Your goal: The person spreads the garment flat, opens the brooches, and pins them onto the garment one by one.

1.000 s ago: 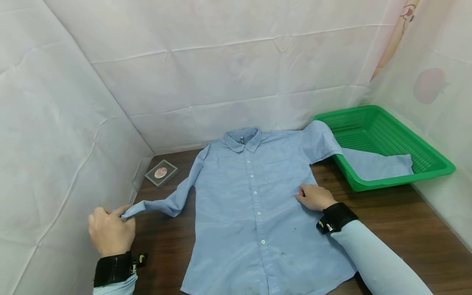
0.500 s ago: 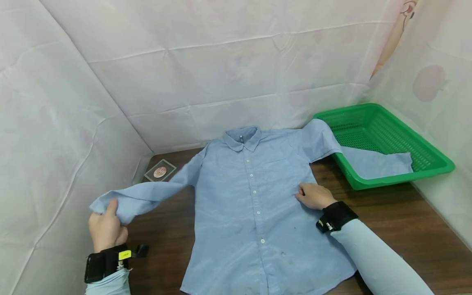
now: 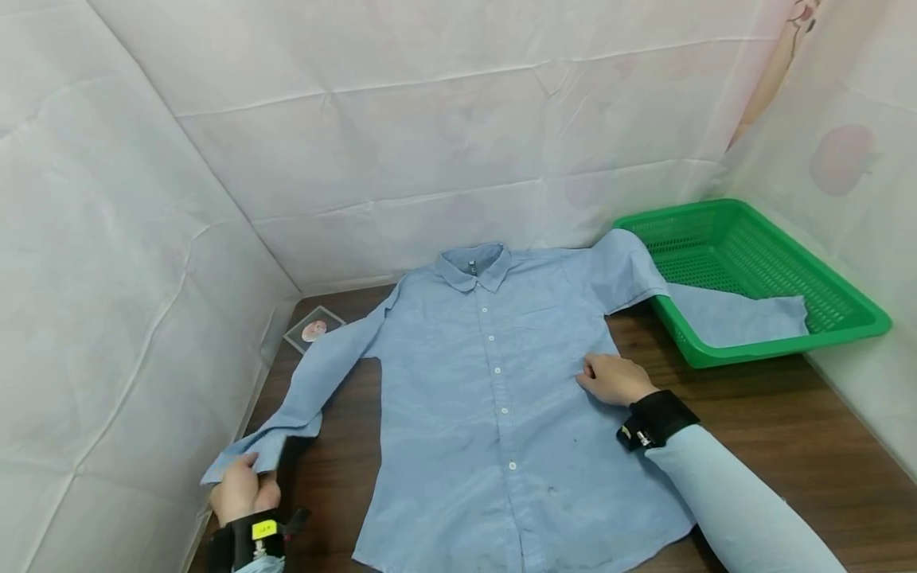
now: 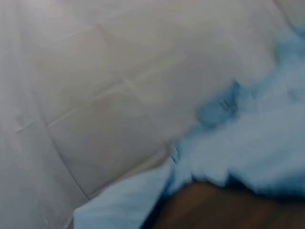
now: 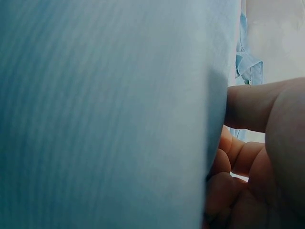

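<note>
A light blue button-up shirt (image 3: pixel 444 414) lies front up on the wooden table, collar toward the back wall. At the lower left my left hand (image 3: pixel 245 492) pinches the cuff end of the sleeve (image 3: pixel 315 382) on that side, which slants down to the front left. In the left wrist view the sleeve (image 4: pixel 119 205) is blurred and the hand does not show. My right hand (image 3: pixel 614 380) rests on the shirt's right side with curled fingers. The right wrist view has its thumb (image 5: pixel 252 105) and fingertips against the fabric (image 5: pixel 119 119), with no pinched fold visible.
A green perforated basket (image 3: pixel 688 342) stands at the back right, with the shirt's other sleeve (image 3: pixel 745 318) lying over its rim and inside. A small clear square box (image 3: pixel 294 341) with a pink round mark sits at the back left. White fabric walls (image 3: pixel 458 143) enclose the table.
My left hand has turned the cuff over and drawn it toward the front. The bunched sleeve is straighter and flatter, and partly covers the small box. My right hand stays in place.
</note>
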Motion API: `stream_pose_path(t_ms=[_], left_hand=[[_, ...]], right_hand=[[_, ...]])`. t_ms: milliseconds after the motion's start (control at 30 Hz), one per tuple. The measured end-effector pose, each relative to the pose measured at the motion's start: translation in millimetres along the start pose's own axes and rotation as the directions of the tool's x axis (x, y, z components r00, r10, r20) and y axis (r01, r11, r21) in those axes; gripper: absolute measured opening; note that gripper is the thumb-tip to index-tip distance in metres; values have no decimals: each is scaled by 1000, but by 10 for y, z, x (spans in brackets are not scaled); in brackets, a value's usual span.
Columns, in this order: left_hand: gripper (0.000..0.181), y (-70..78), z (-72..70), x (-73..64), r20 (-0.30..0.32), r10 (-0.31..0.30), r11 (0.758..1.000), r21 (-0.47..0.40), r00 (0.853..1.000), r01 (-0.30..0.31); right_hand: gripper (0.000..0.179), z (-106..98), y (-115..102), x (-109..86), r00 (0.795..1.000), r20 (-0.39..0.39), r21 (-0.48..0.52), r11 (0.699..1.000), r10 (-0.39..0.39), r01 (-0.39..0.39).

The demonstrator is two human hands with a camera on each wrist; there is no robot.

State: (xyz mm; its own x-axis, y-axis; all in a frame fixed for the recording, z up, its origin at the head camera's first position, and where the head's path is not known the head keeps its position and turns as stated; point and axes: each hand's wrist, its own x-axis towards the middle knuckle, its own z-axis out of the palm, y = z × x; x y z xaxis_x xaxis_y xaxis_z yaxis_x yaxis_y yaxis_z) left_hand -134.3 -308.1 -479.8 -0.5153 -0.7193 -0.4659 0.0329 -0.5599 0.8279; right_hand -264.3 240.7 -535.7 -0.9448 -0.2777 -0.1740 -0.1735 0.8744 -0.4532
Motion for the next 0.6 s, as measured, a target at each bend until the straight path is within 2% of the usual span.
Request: stream_pose_path(t_ms=[33, 67, 100, 133, 167, 200, 233, 267, 300, 333, 367, 400, 433, 467, 500, 600], left_hand=[[71, -30, 13, -23, 0, 63, 990, 125, 998, -63], [73, -51, 29, -52, 15, 154, 952, 266, 988, -153], [69, -61, 53, -80, 42, 259, 887, 384, 965, -255], [62, -62, 74, -108, 81, 369, 793, 492, 926, -359], [52, -49, 101, -129, 137, 489, 679, 561, 862, -474], [43, -26, 132, -142, 213, 594, 557, 586, 776, -588], [39, 5, 165, -153, 286, 685, 421, 596, 670, -684], [37, 49, 204, -155, 358, 757, 277, 581, 546, -765], [35, 101, 241, -157, 423, 800, 139, 559, 425, -817], [34, 161, 276, -157, 476, 822, 16, 528, 312, -849], [32, 231, 314, -157, 518, 827, -79, 491, 219, -867], [32, 302, 352, -167, 549, 820, -137, 462, 161, -876], [32, 377, 398, -180, 568, 813, -172, 443, 127, -880], [31, 457, 444, -188, 584, 805, -192, 430, 109, -882], [31, 536, 494, -200, 595, 796, -194, 427, 113, -883], [38, 763, 649, -208, 602, 783, -166, 446, 157, -879]], right_hand=[[26, -3, 1, -1, 1000, 2, 0, 1000, 1, -1], [26, -7, 1, -3, 1000, 3, 0, 1000, 3, -3], [26, -11, 2, -4, 1000, 4, 0, 1000, 4, -4], [26, -11, 2, -3, 1000, 4, 1, 1000, 3, -3], [26, -12, 3, -2, 1000, 4, 0, 1000, 3, -3], [26, -14, 5, -1, 1000, 2, -2, 1000, 6, -6], [26, -15, 6, 1, 1000, 0, -3, 1000, 7, -7], [26, -14, 7, 1, 1000, -2, -4, 1000, 7, -7], [26, -14, 8, 1, 1000, -3, -3, 1000, 6, -6], [26, -12, 7, 0, 1000, -3, -1, 1000, 5, -5], [26, -11, 5, -2, 1000, -3, 0, 1000, 5, -5], [26, -12, 2, -5, 1000, -3, 2, 1000, 6, -6], [26, -12, -1, -6, 1000, -2, 5, 1000, 7, -7], [26, -12, -5, -9, 1000, -1, 7, 1000, 9, -9], [26, -11, -8, -10, 1000, -1, 8, 1000, 9, -9], [26, -11, -16, -12, 1000, -3, 9, 1000, 9, -9]])
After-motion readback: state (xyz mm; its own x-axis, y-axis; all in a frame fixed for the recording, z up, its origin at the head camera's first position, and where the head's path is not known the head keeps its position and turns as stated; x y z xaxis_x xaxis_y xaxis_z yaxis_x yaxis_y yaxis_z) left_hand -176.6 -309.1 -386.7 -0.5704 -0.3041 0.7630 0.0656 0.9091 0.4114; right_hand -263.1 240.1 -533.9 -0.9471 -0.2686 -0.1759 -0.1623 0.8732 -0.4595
